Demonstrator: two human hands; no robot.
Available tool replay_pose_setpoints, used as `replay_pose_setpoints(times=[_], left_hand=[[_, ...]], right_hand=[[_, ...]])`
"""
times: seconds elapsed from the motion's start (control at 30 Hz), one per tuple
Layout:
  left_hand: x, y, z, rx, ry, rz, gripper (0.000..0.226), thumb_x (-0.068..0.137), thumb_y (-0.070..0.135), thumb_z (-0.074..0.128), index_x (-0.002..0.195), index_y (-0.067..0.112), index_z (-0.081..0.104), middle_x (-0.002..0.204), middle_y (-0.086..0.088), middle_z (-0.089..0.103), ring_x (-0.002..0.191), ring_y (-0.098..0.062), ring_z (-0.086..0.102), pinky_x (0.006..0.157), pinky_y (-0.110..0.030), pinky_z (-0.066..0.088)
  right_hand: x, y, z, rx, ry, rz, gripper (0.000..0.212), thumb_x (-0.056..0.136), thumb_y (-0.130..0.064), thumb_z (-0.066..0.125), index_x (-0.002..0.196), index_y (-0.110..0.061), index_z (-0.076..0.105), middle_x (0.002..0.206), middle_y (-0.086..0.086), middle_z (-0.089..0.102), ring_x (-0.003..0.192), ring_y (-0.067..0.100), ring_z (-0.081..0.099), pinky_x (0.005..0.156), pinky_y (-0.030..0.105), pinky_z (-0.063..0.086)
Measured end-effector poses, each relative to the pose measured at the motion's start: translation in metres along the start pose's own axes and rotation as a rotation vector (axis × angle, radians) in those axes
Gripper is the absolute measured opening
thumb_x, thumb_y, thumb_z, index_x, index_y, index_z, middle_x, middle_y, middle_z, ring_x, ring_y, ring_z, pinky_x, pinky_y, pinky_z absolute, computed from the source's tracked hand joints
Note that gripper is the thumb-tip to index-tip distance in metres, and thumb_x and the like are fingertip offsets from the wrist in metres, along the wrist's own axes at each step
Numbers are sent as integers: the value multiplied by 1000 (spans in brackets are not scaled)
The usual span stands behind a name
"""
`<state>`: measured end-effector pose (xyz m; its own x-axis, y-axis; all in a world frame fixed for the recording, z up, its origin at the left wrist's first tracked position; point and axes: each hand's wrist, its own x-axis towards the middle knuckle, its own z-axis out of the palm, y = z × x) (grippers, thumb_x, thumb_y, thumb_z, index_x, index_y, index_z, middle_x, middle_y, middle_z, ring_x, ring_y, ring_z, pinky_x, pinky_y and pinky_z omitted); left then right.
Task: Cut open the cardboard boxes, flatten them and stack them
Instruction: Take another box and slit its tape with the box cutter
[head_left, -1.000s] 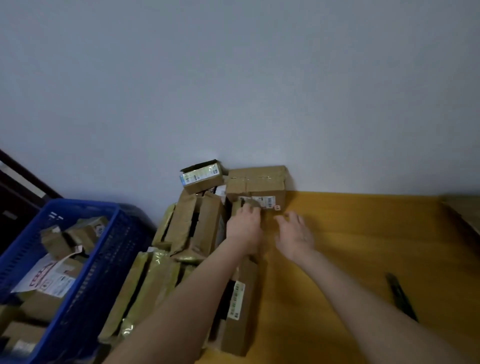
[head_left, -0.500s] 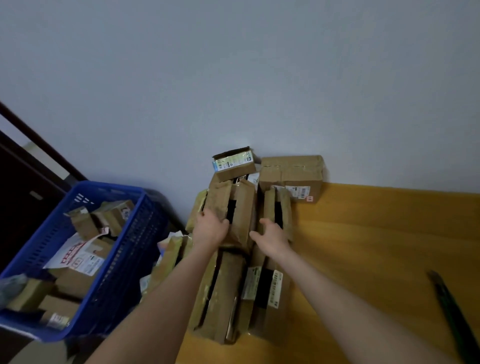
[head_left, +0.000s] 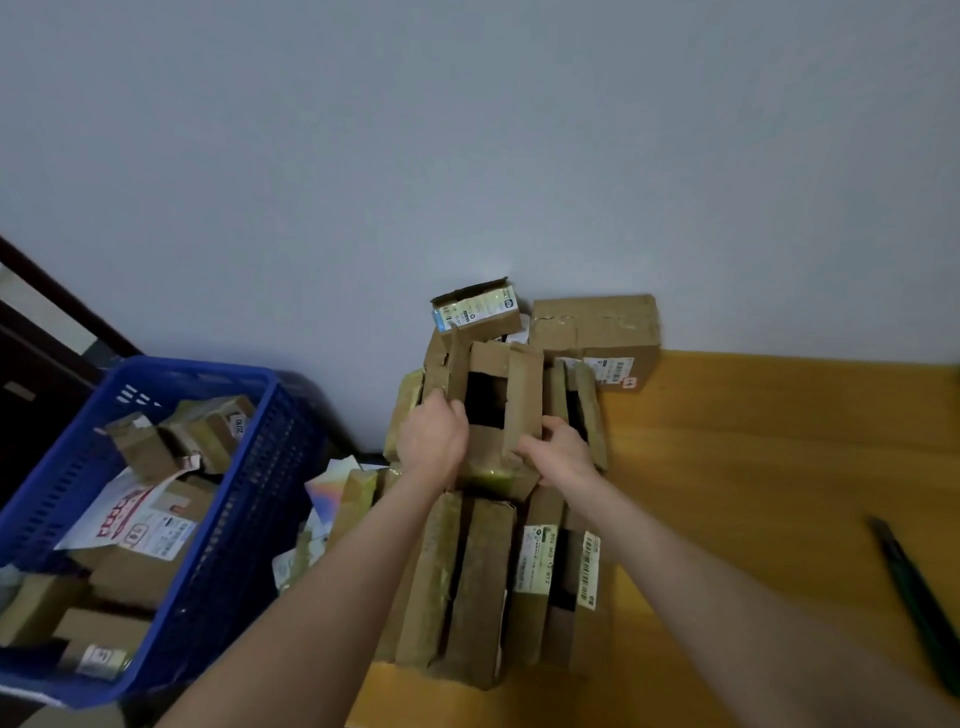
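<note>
Both my hands hold an opened cardboard box (head_left: 522, 384) with a dark gap in its middle, raised over the pile. My left hand (head_left: 434, 439) grips its left flap, and my right hand (head_left: 561, 452) grips its lower right edge. Beneath it, flattened boxes (head_left: 467, 582) lie stacked along the left edge of the yellow table (head_left: 753, 493). A closed brown box (head_left: 597, 327) and a small box with a white label (head_left: 475, 309) stand against the wall. A dark utility knife (head_left: 914, 603) lies on the table at the far right, away from both hands.
A blue plastic crate (head_left: 249, 467) holding several cardboard boxes and a white mailer stands on the floor to the left. Loose papers (head_left: 327, 493) lie between crate and table. The grey wall closes off the back. A dark door frame (head_left: 47, 312) is at far left.
My hands have pulled back from the far box onto the pile and taken hold of the opened box, lifting it. The view has shifted left and down.
</note>
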<state>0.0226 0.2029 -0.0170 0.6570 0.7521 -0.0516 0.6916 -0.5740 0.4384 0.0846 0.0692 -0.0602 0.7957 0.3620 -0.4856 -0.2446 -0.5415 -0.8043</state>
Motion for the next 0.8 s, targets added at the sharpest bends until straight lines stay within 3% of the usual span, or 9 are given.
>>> replay_pose_setpoints(times=[0.07,0.13,0.23,0.37,0.43,0.5,0.6,0.7,0.8], left_hand=[[3,10,-18,-97,73,49,26,93,24,38,89,10,59,82,-6,61,74,-26,56,65,-35,45],[5,27,-42,-193,91,87,27,89,24,41,77,11,61,70,-5,61,70,-28,60,61,-33,46],[6,61,-78,-319,87,153,27,82,22,44,56,16,41,48,2,41,59,-35,64,52,-30,40],[6,110,-109,-440,113,267,28,78,18,46,56,18,31,48,5,27,48,-36,50,48,-28,28],[3,132,-110,-461,98,344,26,78,16,46,57,17,31,51,5,29,49,-22,33,49,-27,25],[-2,148,-100,-451,36,423,21,81,15,45,61,12,41,55,1,37,53,-17,34,51,-28,27],[-12,163,-69,-448,-66,471,20,88,16,44,73,6,54,64,-1,50,57,-16,44,53,-27,33],[-22,170,-36,-402,-158,512,19,93,15,43,94,16,62,78,1,59,67,-17,54,58,-28,40],[-33,178,-5,-332,-233,523,35,96,12,43,126,21,60,103,-1,67,84,-16,56,70,-27,42]], right_hand=[[-3,-9,-12,61,52,-16,60,87,-40,60,140,-19,43,124,-1,56,104,19,56,93,43,52],[-7,-22,-26,114,115,-43,58,85,-58,56,130,-21,52,106,-7,59,94,17,57,91,46,52],[-18,-49,-48,142,191,-65,75,73,-81,49,120,-23,55,97,-8,55,90,18,55,89,46,52],[-33,-82,-88,206,301,-125,93,52,-92,42,114,-25,51,93,-9,57,86,20,58,82,44,52],[-39,-93,-112,298,377,-161,89,57,-88,48,121,-26,50,91,-14,54,82,15,56,73,38,52],[-44,-93,-138,324,466,-174,67,73,-72,57,121,-26,50,96,-12,52,87,14,53,76,35,49],[-50,-68,-176,307,577,-110,21,94,-36,51,88,-17,52,82,-1,52,73,20,50,69,35,46],[-65,-31,-203,281,642,-9,23,97,-17,40,76,-11,45,72,8,45,63,21,41,57,33,36],[-78,-2,-216,307,630,28,16,94,-16,45,83,-8,54,85,11,59,84,33,61,81,51,55]])
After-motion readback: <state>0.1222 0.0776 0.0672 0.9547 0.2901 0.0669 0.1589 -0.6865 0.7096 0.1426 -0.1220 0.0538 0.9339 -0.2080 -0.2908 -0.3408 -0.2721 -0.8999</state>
